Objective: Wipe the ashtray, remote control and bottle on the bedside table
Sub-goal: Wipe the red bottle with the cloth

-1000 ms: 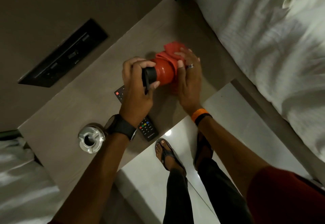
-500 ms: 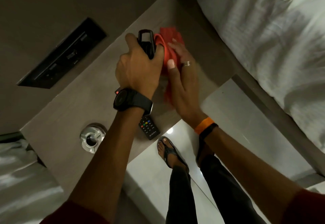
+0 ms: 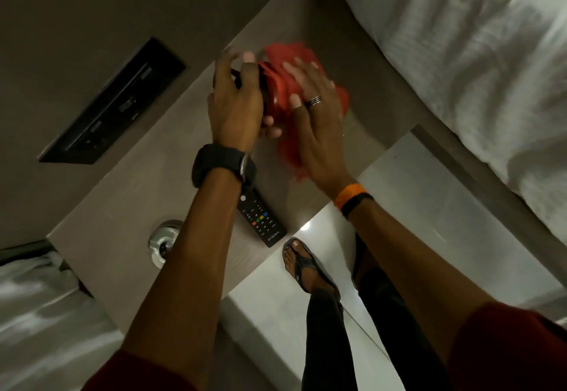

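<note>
the left hand [image 3: 236,105] is closed around the dark cap end of the red bottle [image 3: 271,95], holding it above the bedside table [image 3: 122,206]. the right hand [image 3: 319,114] lies flat and open, fingers spread, pressing a red cloth [image 3: 288,148] against the bottle's right side; both are blurred. the remote control [image 3: 260,221] lies on the table near its front edge, partly under the left wrist. the metal ashtray [image 3: 161,244] sits to the left of the remote, partly hidden by the left forearm.
</note>
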`<state>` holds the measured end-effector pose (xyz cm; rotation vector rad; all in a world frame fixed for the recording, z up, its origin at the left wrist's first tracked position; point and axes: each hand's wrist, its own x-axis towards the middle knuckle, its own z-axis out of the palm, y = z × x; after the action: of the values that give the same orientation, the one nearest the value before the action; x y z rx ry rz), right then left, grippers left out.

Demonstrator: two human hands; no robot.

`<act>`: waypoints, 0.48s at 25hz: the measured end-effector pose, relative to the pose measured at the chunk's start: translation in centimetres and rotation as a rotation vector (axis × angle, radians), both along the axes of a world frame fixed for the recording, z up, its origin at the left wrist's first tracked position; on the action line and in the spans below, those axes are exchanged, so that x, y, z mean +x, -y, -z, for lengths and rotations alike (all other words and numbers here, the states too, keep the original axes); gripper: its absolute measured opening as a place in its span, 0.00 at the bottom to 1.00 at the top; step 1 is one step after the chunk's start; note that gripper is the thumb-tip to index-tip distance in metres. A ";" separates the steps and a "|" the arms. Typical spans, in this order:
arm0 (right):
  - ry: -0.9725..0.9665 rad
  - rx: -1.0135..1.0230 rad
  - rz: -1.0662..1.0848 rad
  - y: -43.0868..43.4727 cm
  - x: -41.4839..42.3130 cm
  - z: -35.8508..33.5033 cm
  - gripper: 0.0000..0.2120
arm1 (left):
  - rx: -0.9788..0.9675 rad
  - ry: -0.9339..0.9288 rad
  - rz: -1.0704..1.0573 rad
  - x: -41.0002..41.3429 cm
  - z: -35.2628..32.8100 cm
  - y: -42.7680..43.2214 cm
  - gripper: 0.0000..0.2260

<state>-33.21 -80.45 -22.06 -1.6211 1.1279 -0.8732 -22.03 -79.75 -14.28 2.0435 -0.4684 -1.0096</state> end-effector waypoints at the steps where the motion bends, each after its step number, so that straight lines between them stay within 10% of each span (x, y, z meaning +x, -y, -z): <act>1: -0.054 0.064 0.077 1.4 -0.3 0.7 0.17 | -0.011 0.013 0.098 0.3 -0.1 -0.3 0.17; 5: 0.047 0.531 0.234 6.2 -2.0 1.1 0.17 | -0.056 0.197 0.405 0.6 -0.3 -0.3 0.21; 12: 0.076 0.043 -0.015 -0.3 1.1 -1.7 0.23 | -0.019 0.601 0.262 -0.2 0.9 1.1 0.17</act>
<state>-32.10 -80.13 -20.35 -1.5469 1.0740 -0.8876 -22.20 -80.82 -15.17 2.2921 -1.0734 -0.5056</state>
